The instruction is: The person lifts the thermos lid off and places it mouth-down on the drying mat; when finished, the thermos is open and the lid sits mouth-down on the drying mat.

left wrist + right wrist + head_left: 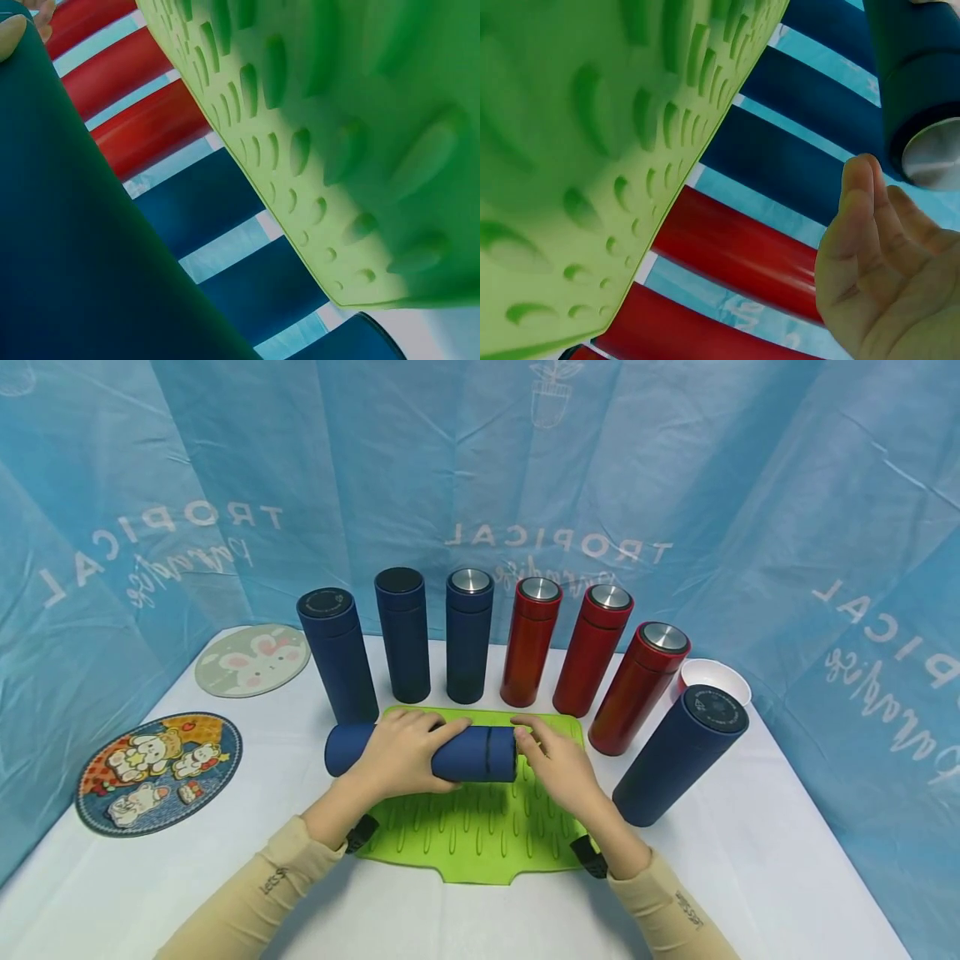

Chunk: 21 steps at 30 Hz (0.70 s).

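Note:
My left hand (pixel 405 752) grips a dark blue thermos bottle (pixel 468 754) around its middle. The bottle lies sideways above a bright green ribbed mat (pixel 480 839), its lid end pointing right. Beside that end is my right hand (pixel 558 768), with its fingers nearly straight. From the right wrist view, this hand (pixel 892 285) appears just apart from the bottle's silver-topped lid (pixel 937 154), holding nothing. In the left wrist view the bottle's side (pixel 82 217) fills the left part, and the fingers around it are mostly hidden.
Behind the mat stand three blue bottles (pixel 401 643) and three red bottles (pixel 592 652). Another blue bottle (pixel 678 756) stands at right, near a white bowl (pixel 716 677). Leftward lie a rabbit-patterned oval mat (pixel 251 662) and a cartoon oval mat (pixel 161 777). Blue curtains (pixel 480 460) enclose the table.

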{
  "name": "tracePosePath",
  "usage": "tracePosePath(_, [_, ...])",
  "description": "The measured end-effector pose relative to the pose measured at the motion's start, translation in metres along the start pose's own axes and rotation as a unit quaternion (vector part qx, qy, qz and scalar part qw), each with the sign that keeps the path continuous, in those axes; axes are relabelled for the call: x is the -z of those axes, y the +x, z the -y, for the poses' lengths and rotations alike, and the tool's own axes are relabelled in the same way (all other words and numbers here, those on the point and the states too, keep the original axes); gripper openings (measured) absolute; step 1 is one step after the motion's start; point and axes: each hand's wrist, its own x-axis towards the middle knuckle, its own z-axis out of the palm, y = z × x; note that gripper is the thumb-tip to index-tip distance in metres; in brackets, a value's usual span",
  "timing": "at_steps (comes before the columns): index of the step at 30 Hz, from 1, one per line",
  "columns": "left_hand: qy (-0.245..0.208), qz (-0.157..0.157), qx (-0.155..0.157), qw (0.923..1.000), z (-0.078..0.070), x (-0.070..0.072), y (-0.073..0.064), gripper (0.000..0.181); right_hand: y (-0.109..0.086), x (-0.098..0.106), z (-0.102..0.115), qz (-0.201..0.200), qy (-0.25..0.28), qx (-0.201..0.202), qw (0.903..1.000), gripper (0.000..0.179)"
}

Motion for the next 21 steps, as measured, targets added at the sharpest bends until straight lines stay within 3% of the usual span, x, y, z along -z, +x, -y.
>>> tracePosePath(13, [0.001,0.013,0.017,0.9998,-0.005,-0.003,0.008,0.080,0.008,-0.006,0.002,0.039,0.056,-0.050,0.9964,0.057])
tracePosePath(21, [0.009,0.030,0.017,0.9994,-0.010,-0.004,0.011,0.080,0.010,-0.014,0.002,0.059,0.129,-0.085,0.9863,0.061])
